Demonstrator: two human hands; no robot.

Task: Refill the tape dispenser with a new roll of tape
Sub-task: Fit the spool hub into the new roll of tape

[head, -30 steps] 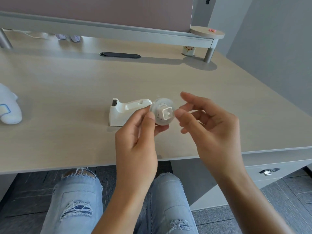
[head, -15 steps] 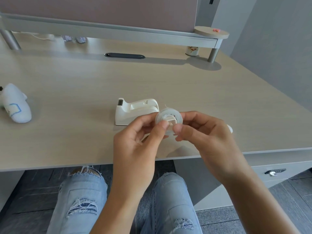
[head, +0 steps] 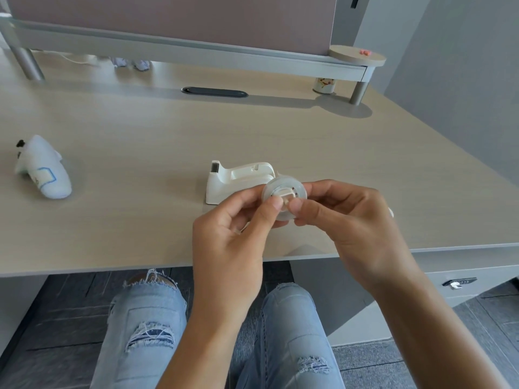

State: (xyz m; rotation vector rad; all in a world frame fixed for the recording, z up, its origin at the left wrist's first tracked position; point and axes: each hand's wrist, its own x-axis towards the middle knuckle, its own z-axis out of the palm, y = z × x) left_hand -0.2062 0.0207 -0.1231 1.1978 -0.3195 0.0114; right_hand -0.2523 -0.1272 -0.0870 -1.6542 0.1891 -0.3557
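Note:
A clear roll of tape (head: 283,192) with a white square-holed core is held above the desk's front edge. My left hand (head: 233,228) pinches its near left rim with thumb and fingers. My right hand (head: 345,220) grips its right side, thumb tip pressed on the core. The white tape dispenser (head: 236,179) stands on the desk just behind the roll, its cutter end pointing left and its cradle empty. The back end of the dispenser is hidden by the roll.
A white padded object with blue outline (head: 42,172) lies at the desk's left. A raised shelf (head: 196,54) runs along the back, with a small printed can (head: 324,85) under its right end. A black cable slot (head: 214,92) sits mid-back. A locked drawer (head: 457,283) is lower right.
My right hand closed in from open fingers onto the roll's right side and core. The roll tilted from facing me to lying flatter, and both hands dropped slightly toward the desk.

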